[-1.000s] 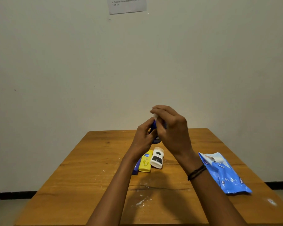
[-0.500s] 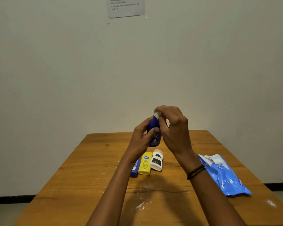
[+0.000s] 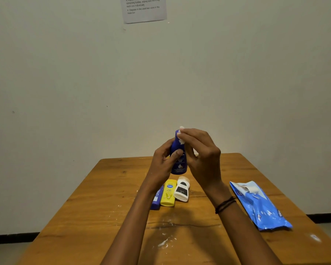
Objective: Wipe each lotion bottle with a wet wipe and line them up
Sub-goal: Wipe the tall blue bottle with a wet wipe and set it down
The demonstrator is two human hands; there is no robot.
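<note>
Table front: white smears (image 3: 165, 243) are seen on the table (image 3: 103, 207), bottom centre of the frame.
Wipe pack (image 3: 262, 207): laid flat at lower right, flap peeled open, well apart from the bottles.
Row: three bottles are laid side by side at centre, long axes running away. The purple bottle (image 3: 157, 199) is half hidden by the left forearm, then come the yellow bottle (image 3: 168, 193) and the white bottle (image 3: 182, 190).
Left hand (image 3: 161, 163): curled round the lower body of the dark blue bottle (image 3: 180, 165), thumb pressed across the label.
Right hand (image 3: 203, 157): fingertips pinched on the wet wipe (image 3: 180, 139), which is pressed to the bottle's top end.
Axis: the bottle is held upright, just above the row in the frame and clear of the table. A downward stroke along its length, toward the left hand's grip, is judged likely.
Slot: the free place is judged to be right of the white bottle.
Wall: a printed notice (image 3: 144, 9) is taped at top centre.
</note>
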